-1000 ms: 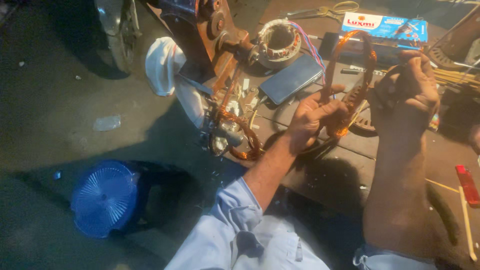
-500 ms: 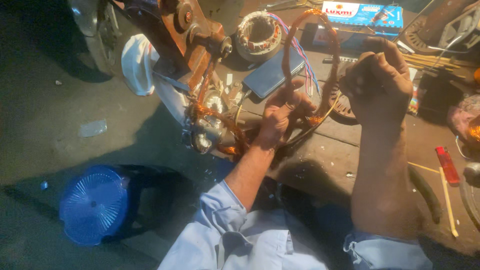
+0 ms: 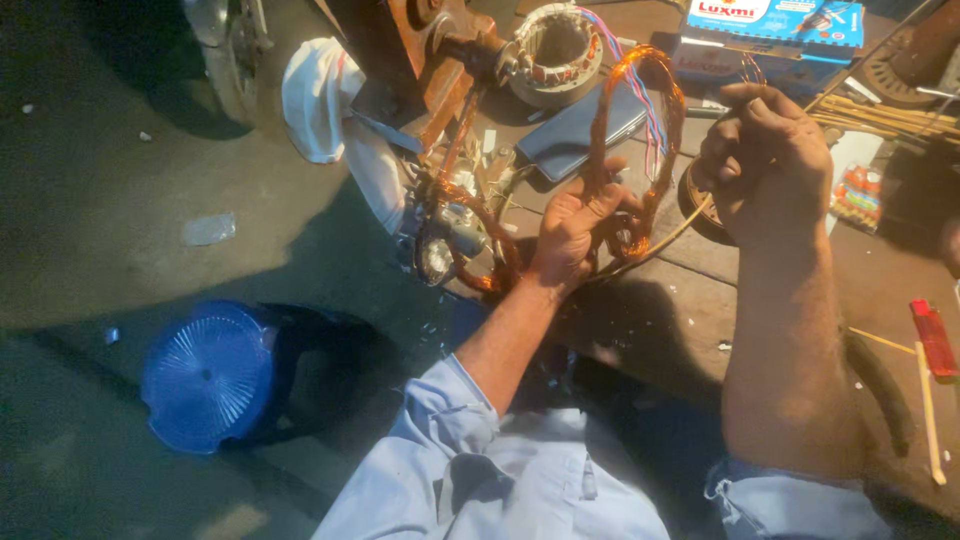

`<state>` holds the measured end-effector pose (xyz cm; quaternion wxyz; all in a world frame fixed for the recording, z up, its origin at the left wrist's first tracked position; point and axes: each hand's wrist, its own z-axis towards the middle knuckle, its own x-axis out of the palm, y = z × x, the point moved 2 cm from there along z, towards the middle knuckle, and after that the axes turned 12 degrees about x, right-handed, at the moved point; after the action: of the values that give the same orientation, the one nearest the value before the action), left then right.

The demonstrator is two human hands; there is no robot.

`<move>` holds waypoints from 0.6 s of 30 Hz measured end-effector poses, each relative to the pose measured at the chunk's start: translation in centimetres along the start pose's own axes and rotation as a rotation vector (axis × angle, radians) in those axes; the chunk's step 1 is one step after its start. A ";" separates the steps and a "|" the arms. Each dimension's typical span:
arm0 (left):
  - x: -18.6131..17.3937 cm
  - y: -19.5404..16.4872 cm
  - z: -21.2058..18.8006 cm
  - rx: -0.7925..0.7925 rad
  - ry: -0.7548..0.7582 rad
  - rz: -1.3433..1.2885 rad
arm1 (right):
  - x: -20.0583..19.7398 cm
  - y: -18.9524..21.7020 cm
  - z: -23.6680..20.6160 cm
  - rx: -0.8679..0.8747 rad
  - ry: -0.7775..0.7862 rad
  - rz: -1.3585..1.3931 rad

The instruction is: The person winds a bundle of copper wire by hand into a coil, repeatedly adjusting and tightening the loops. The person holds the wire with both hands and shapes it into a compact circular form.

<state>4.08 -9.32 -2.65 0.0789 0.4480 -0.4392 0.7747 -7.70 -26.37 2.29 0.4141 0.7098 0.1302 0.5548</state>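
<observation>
My left hand (image 3: 572, 225) grips the lower part of a loop of copper winding wire (image 3: 655, 100) that stands upright over the wooden workbench (image 3: 690, 320). More copper coils (image 3: 470, 235) trail from it toward the bench's left edge. My right hand (image 3: 765, 160), raised to the right of the loop, pinches a thin strand of wire running from the coil. A round motor stator (image 3: 555, 45) with coloured leads lies behind the loop, and a dark flat phone-like slab (image 3: 570, 135) is next to it.
A rusty winding machine (image 3: 430, 40) stands at the bench's back left, with a white cloth (image 3: 325, 100) beside it. A blue round fan guard (image 3: 205, 375) lies on the floor below left. A blue box (image 3: 775, 20), a red lighter (image 3: 935, 340) and thin sticks (image 3: 925, 410) are on the right.
The view has shifted, so everything sits lower and more to the right. Both hands keep hold of the copper coil; the right hand has drawn closer to the loop's top.
</observation>
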 end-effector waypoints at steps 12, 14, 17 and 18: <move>0.6 0.1 0.0 0.061 -0.041 0.115 | 2.2 -0.2 -0.8 -0.057 0.053 -0.233; 0.8 0.0 0.0 0.054 -0.052 0.164 | 2.6 -1.0 -0.3 0.037 -0.008 -0.272; 1.0 -0.3 -0.2 0.039 -0.065 0.169 | 2.7 -1.4 -0.1 0.097 -0.041 -0.223; 1.0 -0.4 -0.4 0.032 -0.073 0.160 | 2.7 -1.2 -0.2 0.059 -0.042 -0.192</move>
<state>3.45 -9.02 -1.70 -0.0062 0.4405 -0.4638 0.7686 -6.58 -23.79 3.21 0.4470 0.7175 0.2052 0.4933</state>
